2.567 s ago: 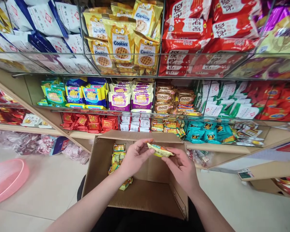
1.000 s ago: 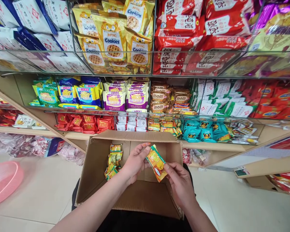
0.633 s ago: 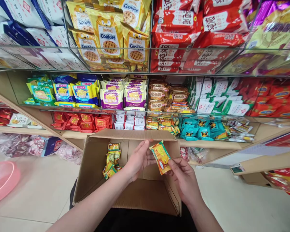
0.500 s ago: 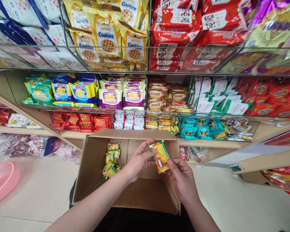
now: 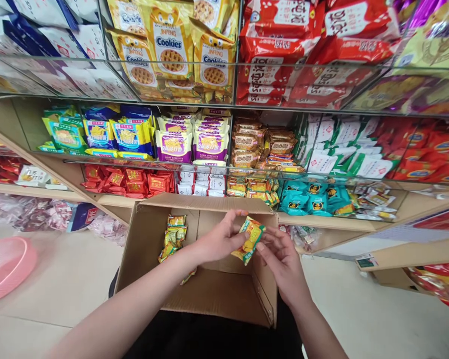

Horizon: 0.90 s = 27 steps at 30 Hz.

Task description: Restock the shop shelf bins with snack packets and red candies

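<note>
At two o'clock over the cardboard box, the yellow packet could slip and drop if the grip of the left hand, clamped on it, slackens; I cannot tell whether the right hand, at its edge, also pinches. Inside the box, at ten o'clock, lie small packets; the shelf at twelve holds wrapped snacks

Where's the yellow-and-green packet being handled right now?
In the head view, the yellow-and-green packet is just right of centre, between the left hand and the right hand, over the open cardboard box.
</note>
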{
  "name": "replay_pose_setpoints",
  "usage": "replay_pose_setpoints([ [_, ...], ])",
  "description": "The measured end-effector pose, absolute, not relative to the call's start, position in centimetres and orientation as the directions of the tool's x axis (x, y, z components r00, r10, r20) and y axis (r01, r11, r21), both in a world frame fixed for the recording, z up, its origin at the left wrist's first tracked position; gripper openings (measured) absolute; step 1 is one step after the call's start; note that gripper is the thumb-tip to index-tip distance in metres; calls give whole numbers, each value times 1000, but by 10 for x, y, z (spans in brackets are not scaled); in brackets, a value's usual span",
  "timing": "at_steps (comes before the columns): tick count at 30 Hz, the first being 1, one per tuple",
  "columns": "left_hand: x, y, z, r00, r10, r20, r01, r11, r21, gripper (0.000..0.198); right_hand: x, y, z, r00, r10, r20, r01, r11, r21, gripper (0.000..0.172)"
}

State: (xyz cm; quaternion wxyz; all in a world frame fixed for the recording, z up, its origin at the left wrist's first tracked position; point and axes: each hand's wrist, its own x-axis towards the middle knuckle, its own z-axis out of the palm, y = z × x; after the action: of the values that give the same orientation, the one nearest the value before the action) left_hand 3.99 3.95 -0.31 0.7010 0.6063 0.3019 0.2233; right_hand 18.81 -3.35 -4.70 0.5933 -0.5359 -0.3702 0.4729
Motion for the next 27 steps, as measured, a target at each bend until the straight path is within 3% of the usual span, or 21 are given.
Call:
replay_pose_setpoints([
  [3,39,45,3,784,601,-154,140,69,988,42,194,-33,-46,233,969,-83,-157,-47,-987,60],
  [6,42,48,1,764,628,-148,162,36,986,42,200,-31,-45,190,974,-121,-132,-97,-987,38],
  [9,48,49,-5,704,697,-138,68,128,990,49,205,-29,-45,253,957,-140,-176,-96,-980,26],
  [13,55,51,-10,693,708,-137,-22,211,977,51,208,-27,-42,260,951,-167,-193,-118,-974,34],
  [16,50,58,-7,668,737,-101,49,92,995,42,212,-28,-39,261,952,-162,-223,-103,-969,36],
  [18,39,69,-3,599,801,-8,179,-124,976,32,219,-27,-38,335,931,-143,-251,-59,-966,33],
  [21,12,95,1,496,855,148,502,-422,755,23,241,-17,-39,493,862,-118,-269,22,-963,29],
  [24,-13,122,-4,446,892,69,739,-411,533,27,269,9,-51,641,765,-66,-176,63,-982,34],
  [27,-25,136,-14,403,914,-47,835,-347,427,33,289,45,-69,701,713,18,2,23,-1000,41],
])
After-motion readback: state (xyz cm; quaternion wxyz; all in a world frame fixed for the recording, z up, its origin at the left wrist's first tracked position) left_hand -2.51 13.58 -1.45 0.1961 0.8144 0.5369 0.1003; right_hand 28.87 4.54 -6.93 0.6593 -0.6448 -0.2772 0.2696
